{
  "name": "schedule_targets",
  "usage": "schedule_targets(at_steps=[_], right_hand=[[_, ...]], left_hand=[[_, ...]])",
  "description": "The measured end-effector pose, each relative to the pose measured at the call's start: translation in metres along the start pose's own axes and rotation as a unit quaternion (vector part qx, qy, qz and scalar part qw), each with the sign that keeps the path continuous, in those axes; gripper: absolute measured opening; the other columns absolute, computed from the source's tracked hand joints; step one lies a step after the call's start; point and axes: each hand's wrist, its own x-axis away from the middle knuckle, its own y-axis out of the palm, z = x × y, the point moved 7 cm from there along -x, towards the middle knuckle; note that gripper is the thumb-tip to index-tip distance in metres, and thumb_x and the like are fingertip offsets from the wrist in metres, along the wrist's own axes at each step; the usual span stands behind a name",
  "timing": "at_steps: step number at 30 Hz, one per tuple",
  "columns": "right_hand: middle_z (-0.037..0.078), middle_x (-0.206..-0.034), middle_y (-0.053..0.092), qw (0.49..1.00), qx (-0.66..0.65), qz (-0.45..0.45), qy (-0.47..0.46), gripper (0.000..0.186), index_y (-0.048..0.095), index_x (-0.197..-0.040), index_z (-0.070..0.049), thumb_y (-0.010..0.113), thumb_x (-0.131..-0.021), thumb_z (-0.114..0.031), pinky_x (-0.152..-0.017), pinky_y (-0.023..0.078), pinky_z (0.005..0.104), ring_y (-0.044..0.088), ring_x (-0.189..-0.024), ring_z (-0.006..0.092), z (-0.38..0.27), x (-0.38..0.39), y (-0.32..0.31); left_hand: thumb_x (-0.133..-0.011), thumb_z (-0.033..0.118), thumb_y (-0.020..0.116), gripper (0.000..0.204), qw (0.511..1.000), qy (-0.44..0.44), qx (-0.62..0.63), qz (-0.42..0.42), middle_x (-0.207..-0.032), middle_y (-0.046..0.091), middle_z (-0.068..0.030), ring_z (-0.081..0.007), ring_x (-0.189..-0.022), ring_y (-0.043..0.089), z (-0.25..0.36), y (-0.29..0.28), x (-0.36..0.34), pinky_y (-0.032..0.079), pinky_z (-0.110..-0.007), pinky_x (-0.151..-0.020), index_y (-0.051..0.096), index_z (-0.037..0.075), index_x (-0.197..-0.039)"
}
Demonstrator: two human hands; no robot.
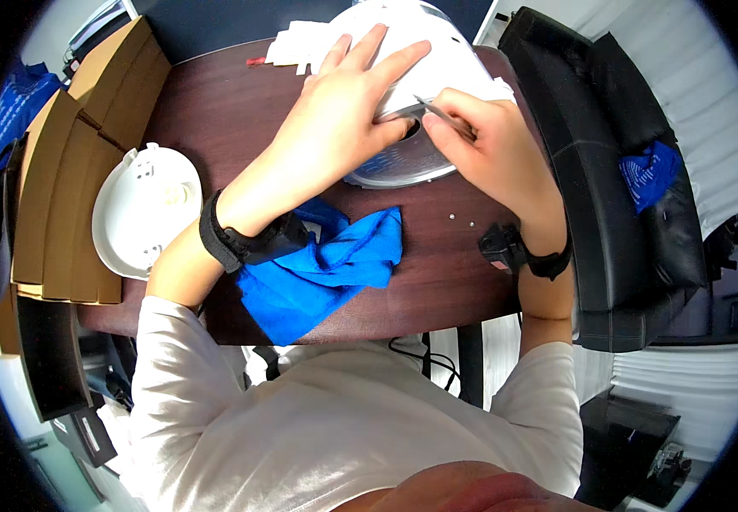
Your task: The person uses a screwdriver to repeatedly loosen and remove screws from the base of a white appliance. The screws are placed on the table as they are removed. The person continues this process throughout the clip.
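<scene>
A white rounded appliance housing [450,55] lies at the far side of the table, with a clear grey-blue part [403,166] along its near edge. My left hand [343,107] lies on the housing with its fingers spread, the thumb beside a dark opening in the near edge. My right hand [492,145] is closed around a thin pointed metal tool [447,118], whose tip is close to the housing's surface. Its exact kind cannot be made out. Nearer to me, a crumpled blue cloth [326,273] rests below my left wrist.
A white rounded tray [125,222] holding small parts stands at the left, beside cardboard boxes [57,188]. Two tiny shiny bits [452,217] lie on the dark wooden table [437,273]. White tissue [296,43] is at the back; a black sofa [599,179] stands at right.
</scene>
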Motion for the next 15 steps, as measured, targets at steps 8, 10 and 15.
schedule_targets(at_steps=[8,10,15], right_hand=[[0.014,-0.057,0.052,0.995,0.070,0.032,0.058,0.010,0.057,-0.084,-0.003,0.061,-0.085,-0.012,-0.047,0.037,0.0336,0.052,-0.047,0.0247,0.005,0.010,-0.005],[0.013,-0.057,0.052,0.994,0.077,0.032,0.074,0.010,0.057,-0.085,-0.003,0.060,-0.085,-0.012,-0.047,0.037,0.0333,0.053,-0.047,0.0237,0.005,0.010,-0.005],[0.012,-0.058,0.053,0.993,0.071,0.057,0.075,0.009,0.057,-0.086,-0.003,0.061,-0.086,-0.011,-0.045,0.037,0.0310,0.053,-0.045,0.0214,0.004,0.012,-0.004]], left_hand=[[-0.071,0.015,0.073,0.063,0.999,0.030,-0.019,0.001,-0.143,0.037,-0.0233,-0.0417,-0.133,0.035,-0.001,-0.005,-0.013,0.032,-0.044,-0.109,0.050,0.011,-0.130],[-0.071,0.014,0.073,0.062,0.998,0.066,-0.008,0.006,-0.141,0.039,-0.0229,-0.0414,-0.132,0.036,0.007,-0.008,-0.017,0.032,-0.044,-0.108,0.050,0.007,-0.128],[-0.071,0.011,0.070,0.061,0.997,0.053,0.060,-0.007,-0.136,0.042,-0.0243,-0.0410,-0.132,0.036,-0.001,-0.002,-0.017,0.032,-0.044,-0.108,0.046,0.000,-0.126]])
